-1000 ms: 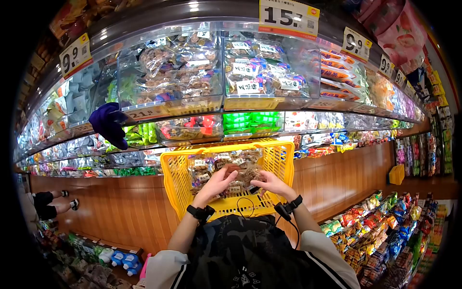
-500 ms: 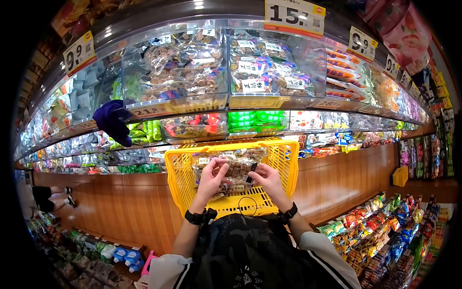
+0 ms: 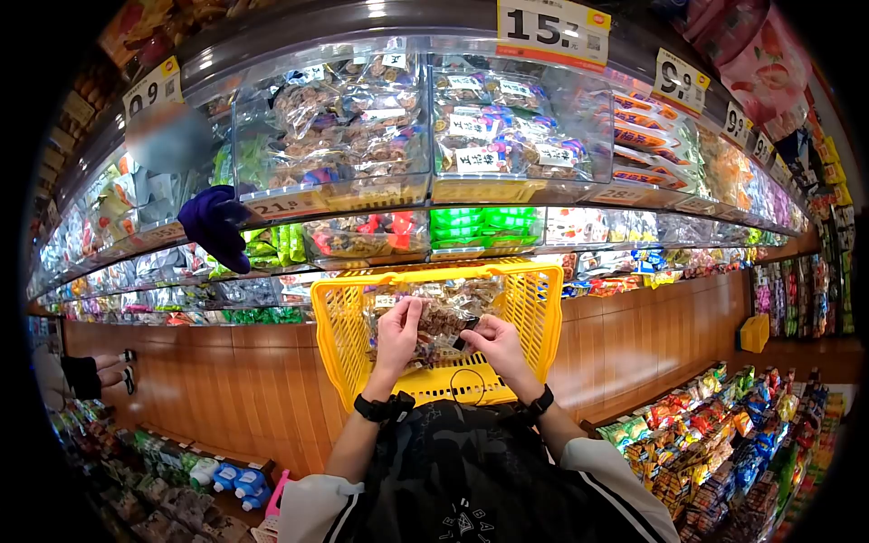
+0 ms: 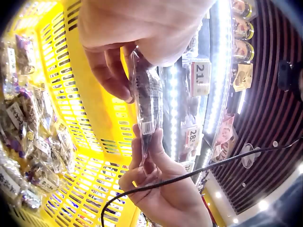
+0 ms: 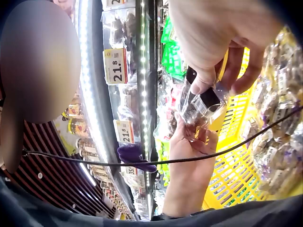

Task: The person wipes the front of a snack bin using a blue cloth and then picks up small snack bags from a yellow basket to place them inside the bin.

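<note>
Between them, my left hand (image 3: 396,337) and right hand (image 3: 500,344) pinch a clear plastic snack bag (image 4: 149,101) by opposite ends. A barcode shows on its side in the left wrist view, and a black patch (image 5: 209,98) near the right thumb in the right wrist view. The bag is upheld over a yellow shopping basket (image 3: 549,317). Inside the basket lie several similar bags (image 4: 40,137) with white labels, partly hidden behind my hands in the head view.
Beyond the basket rise shelves with clear bins of bagged snacks (image 3: 480,136) and price tags (image 3: 554,34). A purple cloth-like item (image 3: 215,226) hangs at the shelf edge. Low displays of packets (image 3: 706,425) stand behind right. Another person's legs (image 3: 104,373) show at far left.
One second ago both hands were spread low over the bags in the basket. They have since come to hold one bag between them, its black patch by the right fingers.
</note>
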### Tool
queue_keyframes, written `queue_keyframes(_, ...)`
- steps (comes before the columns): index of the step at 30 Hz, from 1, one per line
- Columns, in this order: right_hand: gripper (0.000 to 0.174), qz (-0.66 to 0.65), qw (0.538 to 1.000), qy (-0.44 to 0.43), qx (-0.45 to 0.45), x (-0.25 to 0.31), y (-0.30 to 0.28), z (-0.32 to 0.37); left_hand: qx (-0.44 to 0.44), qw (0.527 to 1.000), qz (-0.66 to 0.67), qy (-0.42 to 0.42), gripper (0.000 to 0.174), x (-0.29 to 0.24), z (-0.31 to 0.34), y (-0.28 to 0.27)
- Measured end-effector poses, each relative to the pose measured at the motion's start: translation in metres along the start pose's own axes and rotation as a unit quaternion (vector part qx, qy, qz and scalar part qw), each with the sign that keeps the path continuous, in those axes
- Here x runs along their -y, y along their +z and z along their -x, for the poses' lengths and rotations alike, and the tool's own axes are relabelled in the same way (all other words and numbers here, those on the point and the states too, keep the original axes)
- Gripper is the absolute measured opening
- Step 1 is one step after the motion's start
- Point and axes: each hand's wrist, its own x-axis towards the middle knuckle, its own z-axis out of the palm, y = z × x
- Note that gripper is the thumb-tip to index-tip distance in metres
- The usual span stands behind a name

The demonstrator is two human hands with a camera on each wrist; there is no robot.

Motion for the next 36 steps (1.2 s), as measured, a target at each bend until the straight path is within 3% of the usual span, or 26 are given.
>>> queue_keyframes(3,0.014,-0.034,0.999,0.016,-0.023,-0.004,-0.003,0.004,-0.012,0.999,-0.001,0.049,0.029,0.001,0.007,0.009)
queue_keyframes(5,0.013,-0.038,0.998,0.029,-0.038,-0.003,-0.007,0.006,0.000,0.999,-0.008,0.037,0.030,0.006,0.012,0.014)
queue_keyframes(7,0.011,-0.040,0.997,0.038,-0.057,0.000,-0.011,0.006,0.007,0.995,0.103,-0.006,0.031,0.012,0.012,0.022)
queue_keyframes(9,0.009,-0.022,0.998,0.006,-0.064,0.001,-0.012,0.007,0.015,0.990,0.136,-0.019,0.033,0.016,0.007,0.020)
queue_keyframes(10,0.003,0.031,0.995,-0.054,-0.079,0.011,-0.006,0.012,0.047,0.982,0.182,0.011,0.034,0.017,0.004,0.016)
queue_keyframes(11,0.003,0.031,0.995,-0.054,-0.080,0.022,-0.002,0.017,0.079,0.970,0.226,0.041,0.036,0.017,0.002,0.010)
queue_keyframes(12,0.005,0.173,0.950,-0.239,-0.105,0.042,0.006,0.022,0.122,0.970,0.198,0.064,0.050,0.027,-0.002,0.000)
queue_keyframes(13,0.010,0.304,0.851,-0.411,-0.124,0.055,0.011,0.025,0.123,0.971,0.197,0.063,0.050,0.009,-0.003,0.003)
queue_keyframes(14,0.020,0.333,0.816,-0.462,-0.101,0.060,0.007,0.030,0.137,0.963,0.225,0.058,0.062,-0.008,-0.004,0.005)
queue_keyframes(15,0.020,0.332,0.816,-0.461,-0.101,0.069,0.004,0.034,0.151,0.954,0.254,0.053,0.075,-0.033,-0.001,0.006)
queue_keyframes(17,0.019,0.424,0.726,-0.539,-0.045,0.085,0.000,0.040,0.181,0.935,0.307,0.004,0.083,-0.056,0.008,-0.003)
queue_keyframes(19,0.021,0.442,0.716,-0.539,-0.039,0.083,-0.005,0.041,0.304,0.895,0.305,-0.121,0.071,-0.072,0.014,-0.021)
queue_keyframes(20,0.022,0.452,0.710,-0.539,-0.035,0.083,-0.006,0.041,0.221,0.913,0.254,-0.231,0.054,-0.089,0.018,-0.014)
queue_keyframes(21,0.024,0.462,0.703,-0.539,-0.030,0.083,-0.006,0.041,0.221,0.913,0.254,-0.232,0.054,-0.091,0.020,-0.017)
queue_keyframes(23,0.027,0.451,0.713,-0.535,-0.042,0.077,-0.005,0.036,0.259,0.960,0.025,-0.103,0.044,-0.092,0.025,-0.027)
queue_keyframes(25,0.029,0.440,0.722,-0.531,-0.055,0.076,-0.001,0.032,0.262,0.952,0.046,-0.150,0.040,-0.097,0.027,-0.029)
queue_keyframes(27,0.032,0.434,0.763,-0.468,-0.108,0.078,0.003,0.029,0.223,0.960,0.120,-0.118,0.037,-0.099,0.028,-0.022)
queue_keyframes(28,0.032,0.435,0.759,-0.471,-0.110,0.081,0.002,0.029,0.225,0.960,0.120,-0.113,0.037,-0.098,0.026,-0.021)
queue_keyframes(31,0.043,0.400,0.817,-0.408,-0.074,0.096,0.002,0.027,0.195,0.978,0.056,-0.048,0.036,-0.091,0.023,-0.020)
queue_keyframes(33,0.061,0.470,0.789,-0.394,0.037,0.123,0.009,0.026,0.200,0.979,0.033,-0.010,0.036,-0.090,0.022,-0.019)
queue_keyframes(36,0.067,0.570,0.715,-0.397,0.075,0.140,0.024,0.024,0.206,0.978,0.005,0.024,0.040,-0.093,0.020,-0.014)
